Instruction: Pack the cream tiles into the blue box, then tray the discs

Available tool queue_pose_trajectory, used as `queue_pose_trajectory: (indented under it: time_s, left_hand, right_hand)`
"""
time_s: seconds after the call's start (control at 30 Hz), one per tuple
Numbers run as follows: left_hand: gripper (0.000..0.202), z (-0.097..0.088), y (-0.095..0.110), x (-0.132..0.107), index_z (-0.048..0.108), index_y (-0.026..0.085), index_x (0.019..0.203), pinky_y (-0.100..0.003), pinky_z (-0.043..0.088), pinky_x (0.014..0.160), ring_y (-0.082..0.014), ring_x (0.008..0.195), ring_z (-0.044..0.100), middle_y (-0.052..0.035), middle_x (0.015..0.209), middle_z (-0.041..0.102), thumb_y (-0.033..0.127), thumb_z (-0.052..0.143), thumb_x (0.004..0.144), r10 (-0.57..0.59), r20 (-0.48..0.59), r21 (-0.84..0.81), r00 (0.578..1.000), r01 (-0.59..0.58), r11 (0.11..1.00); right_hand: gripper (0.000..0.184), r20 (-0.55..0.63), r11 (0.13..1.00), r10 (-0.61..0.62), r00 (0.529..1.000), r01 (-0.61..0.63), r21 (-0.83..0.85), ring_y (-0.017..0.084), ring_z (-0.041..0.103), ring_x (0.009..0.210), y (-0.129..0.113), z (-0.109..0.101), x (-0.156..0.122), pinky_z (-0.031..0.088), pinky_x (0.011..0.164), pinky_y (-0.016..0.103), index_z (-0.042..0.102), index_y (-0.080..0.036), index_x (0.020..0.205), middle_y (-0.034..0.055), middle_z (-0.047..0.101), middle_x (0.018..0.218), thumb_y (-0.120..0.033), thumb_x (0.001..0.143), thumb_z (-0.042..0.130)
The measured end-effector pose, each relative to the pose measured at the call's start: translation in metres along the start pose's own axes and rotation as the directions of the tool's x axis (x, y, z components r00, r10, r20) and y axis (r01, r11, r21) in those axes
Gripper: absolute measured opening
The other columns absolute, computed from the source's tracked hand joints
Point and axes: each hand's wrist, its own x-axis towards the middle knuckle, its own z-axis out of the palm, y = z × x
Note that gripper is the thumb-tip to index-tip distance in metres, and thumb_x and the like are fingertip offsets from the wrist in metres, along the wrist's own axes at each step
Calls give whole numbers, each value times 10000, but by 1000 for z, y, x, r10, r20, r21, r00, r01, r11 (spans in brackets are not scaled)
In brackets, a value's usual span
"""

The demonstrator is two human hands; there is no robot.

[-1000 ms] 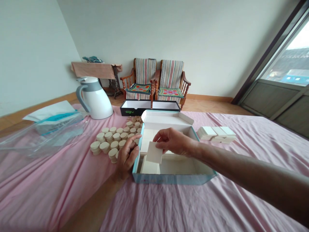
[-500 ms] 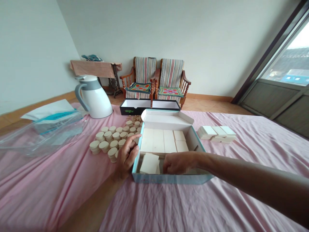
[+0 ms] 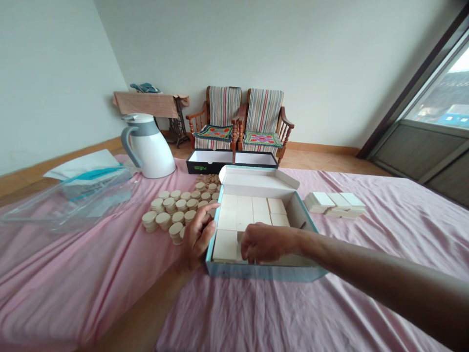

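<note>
A light-blue cardboard box (image 3: 266, 273) with its white lid flap raised stands on the pink cloth. My left hand (image 3: 200, 235) is curled against the box's left wall, fingers at the rim. Inside, my right hand (image 3: 266, 243) is closed, knuckles up, near the front wall. Its fingertips point down and are hidden, so what they hold cannot be seen. Just left of it lies a flat stack of cream square cards (image 3: 225, 244) in the front left corner. Behind it, cream cards (image 3: 245, 211) fill the back row of the box.
Stacks of round wooden discs (image 3: 171, 205) stand left of the box. More cream card stacks (image 3: 335, 203) lie to its right. Behind are a black box (image 3: 210, 168) and a white jug (image 3: 156, 151). A clear plastic tray (image 3: 91, 200) lies far left.
The front-left cards were tilted and now lie flat, squared into the corner. My right hand has moved slightly left toward them. My left hand stays on the box wall.
</note>
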Motion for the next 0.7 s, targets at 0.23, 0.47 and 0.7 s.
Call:
queue_pose_trajectory:
  time_s: [0.23, 0.47, 0.7]
  left_hand:
    - [448, 0, 0, 0, 458, 164, 1246, -245, 397, 561, -162, 636, 542, 9, 688, 530, 399, 443, 865, -1, -5, 4, 1000, 1, 1000]
    - [444, 0, 2, 0, 456, 163, 1243, -251, 397, 570, -163, 637, 533, 13, 679, 510, 406, 438, 872, -4, -8, -1, 1000, 4, 1000]
    - [433, 1, 3, 0, 469, 166, 1209, -258, 394, 572, -173, 635, 531, 8, 676, 514, 420, 447, 859, -6, -17, -1, 1000, 6, 1000]
  right_hand:
    - [322, 56, 985, -170, 984, 168, 47, 89, 541, 622, 0, 1, 2, 376, 531, 161, 723, -133, 824, -5, 656, 690, -33, 666, 461]
    - [382, 37, 986, -168, 985, 167, 10, 105, 573, 644, 3, 1, -2, 401, 534, 162, 723, -112, 879, 23, 670, 720, -29, 673, 412]
    - [360, 33, 965, -256, 966, 254, 63, 110, 606, 718, 4, 5, 0, 429, 594, 163, 711, -125, 910, 24, 697, 789, -30, 703, 432]
